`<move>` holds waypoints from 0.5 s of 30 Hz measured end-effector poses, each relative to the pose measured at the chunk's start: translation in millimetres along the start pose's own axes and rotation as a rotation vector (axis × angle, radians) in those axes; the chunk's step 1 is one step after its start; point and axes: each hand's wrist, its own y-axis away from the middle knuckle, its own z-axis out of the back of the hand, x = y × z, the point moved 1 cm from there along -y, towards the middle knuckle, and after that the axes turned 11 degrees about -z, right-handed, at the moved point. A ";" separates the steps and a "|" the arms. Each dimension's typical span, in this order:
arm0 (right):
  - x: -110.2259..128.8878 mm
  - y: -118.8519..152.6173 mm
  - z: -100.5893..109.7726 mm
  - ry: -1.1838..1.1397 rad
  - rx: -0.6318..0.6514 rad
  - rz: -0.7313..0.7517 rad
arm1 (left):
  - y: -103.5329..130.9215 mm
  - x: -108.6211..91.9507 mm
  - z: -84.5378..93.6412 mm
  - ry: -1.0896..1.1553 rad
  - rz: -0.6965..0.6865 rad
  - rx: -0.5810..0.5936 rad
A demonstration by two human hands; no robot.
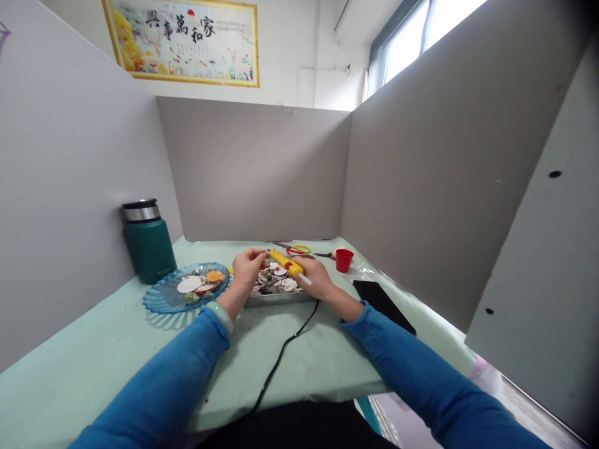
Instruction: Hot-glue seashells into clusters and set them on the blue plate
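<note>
My right hand (314, 276) is wrapped round a yellow glue gun (286, 262), whose nozzle points up and left. A pale glue stick juts from its rear end. Close to the nozzle, my left hand (248, 268) is pinched; whatever lies between its fingertips is too small to make out. Below both hands sits a metal tray (281, 299) filled with small shells and pieces, partly covered by the hands and the gun. To the left, a blue ribbed glass plate (161, 298) holds a white disc, an orange shell and other small pieces.
A green bottle (150, 246) stands behind the plate. Scissors (299, 249) lie behind the tray, near a red cup (344, 260). A black phone (384, 305) rests at the right. A black cord (283, 352) runs to the front edge. Grey partitions (257, 168) enclose the table.
</note>
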 end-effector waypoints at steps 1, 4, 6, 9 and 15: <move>0.2 0.0 0.0 -0.001 0.000 0.000 | -0.3 0.6 0.2 -0.005 -0.003 -0.001; 0.5 0.0 0.5 -0.006 -0.008 -0.012 | -0.8 2.0 0.5 -0.009 -0.006 0.007; 0.5 -0.1 0.8 -0.008 -0.013 -0.025 | -0.8 2.6 0.5 -0.009 -0.011 0.013; 0.4 -0.2 0.9 -0.004 -0.013 -0.032 | -0.8 3.1 0.6 -0.012 -0.021 0.020; 0.4 0.0 0.1 0.017 0.010 -0.011 | -0.7 2.6 0.7 -0.011 -0.020 0.021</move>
